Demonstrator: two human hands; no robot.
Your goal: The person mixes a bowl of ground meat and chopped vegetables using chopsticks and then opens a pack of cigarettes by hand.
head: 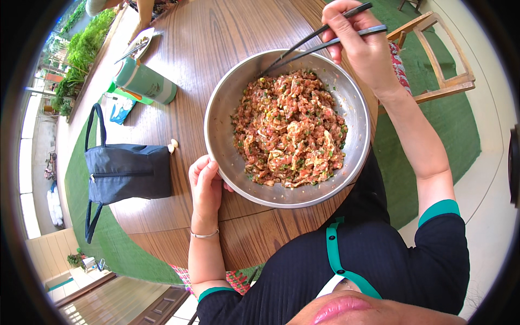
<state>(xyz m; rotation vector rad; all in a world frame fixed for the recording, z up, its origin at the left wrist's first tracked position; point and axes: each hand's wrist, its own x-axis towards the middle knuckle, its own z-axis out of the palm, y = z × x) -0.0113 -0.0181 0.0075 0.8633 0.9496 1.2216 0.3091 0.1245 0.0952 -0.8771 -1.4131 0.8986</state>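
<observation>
A wide stainless steel bowl (227,101) stands on the wooden table in front of me. Inside it lies a mound of minced meat mixture (290,130) flecked with chopped green bits. My left hand (206,183) grips the bowl's rim at the near left, thumb on top and fingertips underneath. Above the bowl's far right side, my right hand (355,38) holds a pair of dark chopsticks (308,46). Their tips come together inside the bowl, at the far left edge of the meat.
A dark fabric handbag (130,172) lies left on the wood-grain table (187,36), near garlic cloves (173,145). Beyond are a green tumbler (148,83), a blue packet (122,110) and a plate (144,42). Another person's arm (145,14) shows there. A wooden chair (443,87) stands right.
</observation>
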